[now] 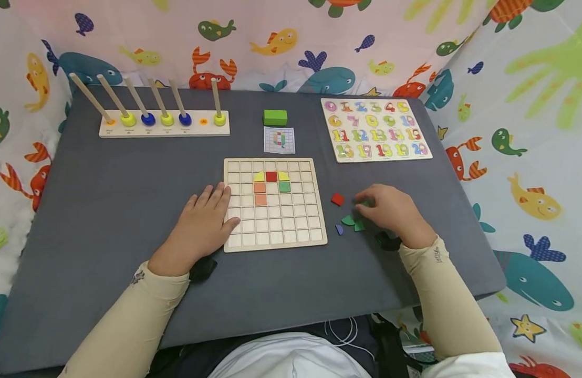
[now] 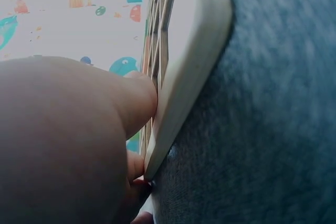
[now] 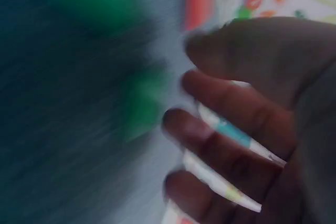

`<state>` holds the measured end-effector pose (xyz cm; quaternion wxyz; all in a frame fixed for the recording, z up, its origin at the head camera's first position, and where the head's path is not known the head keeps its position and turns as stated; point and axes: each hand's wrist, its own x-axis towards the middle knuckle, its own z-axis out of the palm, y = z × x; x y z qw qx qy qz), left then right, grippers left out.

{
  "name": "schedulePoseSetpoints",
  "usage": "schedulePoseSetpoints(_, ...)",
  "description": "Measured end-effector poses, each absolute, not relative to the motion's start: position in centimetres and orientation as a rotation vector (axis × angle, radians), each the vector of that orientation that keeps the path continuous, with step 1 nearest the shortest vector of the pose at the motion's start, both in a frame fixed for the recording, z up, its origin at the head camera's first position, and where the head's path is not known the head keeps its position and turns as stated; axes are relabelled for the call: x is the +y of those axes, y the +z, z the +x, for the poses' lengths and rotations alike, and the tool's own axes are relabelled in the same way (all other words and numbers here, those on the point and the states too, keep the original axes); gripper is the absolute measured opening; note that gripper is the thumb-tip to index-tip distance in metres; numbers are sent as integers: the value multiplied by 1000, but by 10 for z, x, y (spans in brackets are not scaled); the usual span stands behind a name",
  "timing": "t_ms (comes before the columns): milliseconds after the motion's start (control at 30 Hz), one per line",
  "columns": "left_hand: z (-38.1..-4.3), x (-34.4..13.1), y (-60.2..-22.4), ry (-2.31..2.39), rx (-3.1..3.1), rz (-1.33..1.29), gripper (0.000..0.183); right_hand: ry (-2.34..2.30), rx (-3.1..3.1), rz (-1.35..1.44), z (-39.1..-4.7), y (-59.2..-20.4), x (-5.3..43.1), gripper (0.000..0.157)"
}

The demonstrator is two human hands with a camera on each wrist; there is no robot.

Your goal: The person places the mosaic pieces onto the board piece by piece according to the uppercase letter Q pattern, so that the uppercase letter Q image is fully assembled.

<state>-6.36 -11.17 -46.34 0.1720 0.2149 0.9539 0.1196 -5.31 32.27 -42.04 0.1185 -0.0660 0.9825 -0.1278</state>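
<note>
My left hand (image 1: 200, 227) lies flat at the left edge of a wooden grid board (image 1: 275, 226), its fingertips and thumb touching the frame. In the board's cells sit a red square (image 1: 271, 177), a green square (image 1: 284, 187), two yellow pieces (image 1: 259, 177) and two orange squares (image 1: 260, 199). Right of the board, my right hand (image 1: 390, 212) hovers over a green piece (image 3: 143, 103), its fingers loosely bent and apart from it in the blurred right wrist view. Near it lie a red tile (image 1: 337, 199), other green pieces (image 1: 348, 220) and a small blue piece (image 1: 339, 229).
Above the board lie a pattern card (image 1: 279, 140) and a green block (image 1: 275, 117). A peg stand (image 1: 164, 129) with rings stands at the back left. A number puzzle board (image 1: 376, 130) lies at the back right. The grey table (image 1: 130, 210) meets a printed curtain.
</note>
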Motion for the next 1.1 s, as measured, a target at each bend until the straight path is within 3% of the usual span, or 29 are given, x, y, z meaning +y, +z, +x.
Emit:
schedulePoseSetpoints(167,-63,-115,-466,345,2704,619,80,-224,2963,-96,-28,-432,347,28)
schedulePoseSetpoints(433,-60,-118,-466,353,2714,629,79,-315,2905,-22,-36,-427,330,34)
schedulePoseSetpoints(833,-62,-112,-465,346,2720,627,81,-451,2848,-857,-86,-433,206,17)
schedulePoseSetpoints(1100,-62,-113,-463,355,2713,612,82,-453,2733,-1007,-98,-435,177,15)
